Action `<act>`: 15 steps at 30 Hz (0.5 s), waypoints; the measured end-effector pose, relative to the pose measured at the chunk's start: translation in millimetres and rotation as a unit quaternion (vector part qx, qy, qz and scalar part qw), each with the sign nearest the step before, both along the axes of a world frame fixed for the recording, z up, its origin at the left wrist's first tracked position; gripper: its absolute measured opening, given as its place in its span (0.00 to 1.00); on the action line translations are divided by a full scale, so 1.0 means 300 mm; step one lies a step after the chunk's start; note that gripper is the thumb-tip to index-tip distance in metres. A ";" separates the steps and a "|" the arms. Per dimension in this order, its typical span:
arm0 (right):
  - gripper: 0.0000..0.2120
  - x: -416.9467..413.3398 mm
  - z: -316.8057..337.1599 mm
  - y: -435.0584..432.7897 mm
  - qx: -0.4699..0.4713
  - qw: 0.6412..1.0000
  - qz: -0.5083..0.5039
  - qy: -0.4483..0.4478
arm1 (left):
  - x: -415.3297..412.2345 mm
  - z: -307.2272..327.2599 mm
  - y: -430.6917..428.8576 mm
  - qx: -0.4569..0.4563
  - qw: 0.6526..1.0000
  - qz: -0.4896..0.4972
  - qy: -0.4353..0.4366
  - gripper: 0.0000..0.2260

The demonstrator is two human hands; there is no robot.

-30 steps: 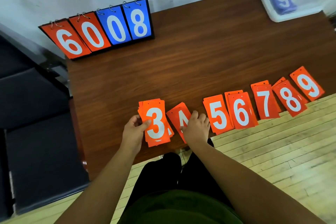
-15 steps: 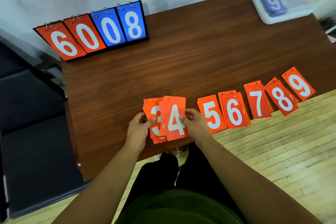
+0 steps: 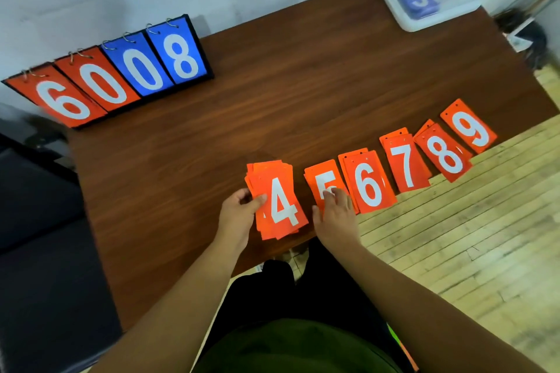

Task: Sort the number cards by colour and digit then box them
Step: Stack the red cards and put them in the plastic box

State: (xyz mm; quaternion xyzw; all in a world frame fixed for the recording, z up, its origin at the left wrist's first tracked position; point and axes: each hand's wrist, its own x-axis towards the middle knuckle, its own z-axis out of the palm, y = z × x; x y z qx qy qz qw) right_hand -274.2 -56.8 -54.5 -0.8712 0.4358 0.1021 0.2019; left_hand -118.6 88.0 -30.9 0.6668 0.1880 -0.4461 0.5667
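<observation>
Orange cards lie in a row along the near edge of the wooden tabletop (image 3: 272, 106). The left hand (image 3: 236, 218) grips a stack (image 3: 277, 200) topped by a 4, thumb on its face. The right hand (image 3: 335, 215) rests fingers-down on the 5 pile (image 3: 321, 182), loosely spread, gripping nothing. Further right sit the 6 pile (image 3: 368, 185), 7 pile (image 3: 406, 163), 8 pile (image 3: 444, 154) and 9 card (image 3: 469, 127), overlapping. A scoreboard (image 3: 106, 79) reading 6008 stands at the far left; a white box (image 3: 424, 6) holding a blue 9 sits at the far right.
</observation>
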 end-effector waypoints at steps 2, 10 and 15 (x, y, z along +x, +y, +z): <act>0.24 -0.015 -0.023 0.006 -0.020 0.998 0.045 0.029 | 0.000 0.003 -0.008 -0.001 1.000 0.005 -0.003 0.18; 0.28 0.023 -0.041 0.022 -0.053 0.999 0.001 0.004 | 0.004 0.004 -0.002 0.010 0.999 0.024 -0.022 0.10; 0.42 0.099 -0.058 -0.041 -0.013 0.995 -0.024 0.100 | 0.017 0.001 0.014 0.021 0.999 0.031 -0.025 0.09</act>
